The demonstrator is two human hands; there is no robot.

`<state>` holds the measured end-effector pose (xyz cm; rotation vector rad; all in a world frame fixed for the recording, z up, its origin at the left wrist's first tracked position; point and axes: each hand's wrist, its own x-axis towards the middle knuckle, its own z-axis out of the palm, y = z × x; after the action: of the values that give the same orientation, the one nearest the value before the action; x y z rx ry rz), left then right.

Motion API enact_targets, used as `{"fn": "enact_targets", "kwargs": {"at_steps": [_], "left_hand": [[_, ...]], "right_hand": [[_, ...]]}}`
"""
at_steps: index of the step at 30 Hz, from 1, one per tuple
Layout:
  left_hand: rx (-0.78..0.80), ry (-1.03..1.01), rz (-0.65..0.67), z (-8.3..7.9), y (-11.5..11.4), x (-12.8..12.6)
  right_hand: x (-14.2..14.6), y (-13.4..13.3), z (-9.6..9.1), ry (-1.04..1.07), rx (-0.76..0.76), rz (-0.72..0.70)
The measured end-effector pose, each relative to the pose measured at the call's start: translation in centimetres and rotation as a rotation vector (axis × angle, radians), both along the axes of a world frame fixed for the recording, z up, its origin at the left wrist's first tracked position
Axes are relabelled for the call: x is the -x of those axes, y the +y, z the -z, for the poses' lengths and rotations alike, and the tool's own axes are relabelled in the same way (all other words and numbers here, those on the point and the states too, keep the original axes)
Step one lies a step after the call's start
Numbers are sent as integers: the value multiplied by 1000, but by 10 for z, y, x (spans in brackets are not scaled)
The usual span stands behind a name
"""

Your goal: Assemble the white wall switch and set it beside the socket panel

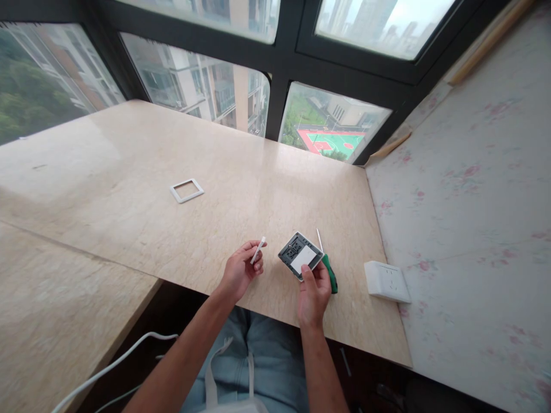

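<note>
My left hand [244, 267] pinches a narrow white plastic strip [258, 250] between thumb and fingers, tilted with its top end up. My right hand [315, 289] grips a square wall switch panel [291, 250] by its near corner, thumb on top. Dark grey inner parts of the panel face up, with one white rocker piece [303, 258] set in them. A gap separates the strip from the panel. Just right of my right hand, a screwdriver [330, 274] with a green handle lies on the stone top, its metal shaft pointing away; my hand hides part of the handle.
A white rectangular frame [193, 198] lies on the stone counter [241, 189], further off to the left. By the patterned wall at right stands a white socket box [387, 281]. Windows border the far side. A white cable [124, 348] hangs below the counter edge at lower left.
</note>
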<state>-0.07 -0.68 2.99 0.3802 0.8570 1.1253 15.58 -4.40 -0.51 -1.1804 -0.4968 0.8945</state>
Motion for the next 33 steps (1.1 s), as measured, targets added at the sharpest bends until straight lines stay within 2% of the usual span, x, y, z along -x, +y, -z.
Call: {"fn": "enact_targets", "kwargs": {"at_steps": [4,11,18,26,33], "left_hand": [[77,-9,-14,-1,3,-10],[45,34,73,-8,5,-15],[31,-19,93,-1,6,-12],[-196,420,-69,8,4,-12],[-283,570,-86,20,-2,-30]], "right_hand": [[-1,0,0,-6,7,-16],[0,-2,-1,-14,18,-46],[0,-1,-2,-17,11,-41],[4,-2,-2,-112,8,-18],[11,-4,-4,-187,-7,-11]]}}
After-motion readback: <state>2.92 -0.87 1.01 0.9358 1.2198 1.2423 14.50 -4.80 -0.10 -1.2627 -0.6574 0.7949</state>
